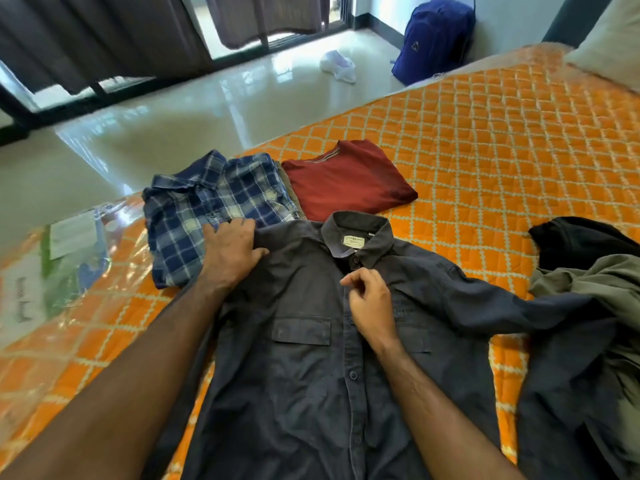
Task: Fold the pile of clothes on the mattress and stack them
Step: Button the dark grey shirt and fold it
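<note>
2 folded shirts, 1 grey shirt [311,358] flat, collar away from you | your left hand [230,252] presses its shoulder | right hand [370,303] pinches its placket

Both forearms are bare to the frame edge, with no sleeves, watch or rings showing.

A blue backpack [434,39] leans against the wall at one o'clock; a crumpled white plastic bag [338,65] lies on the glossy floor [180,116] at twelve; dark curtains [104,32] hang at eleven; a pale pillow [609,43] sits at two o'clock.
</note>
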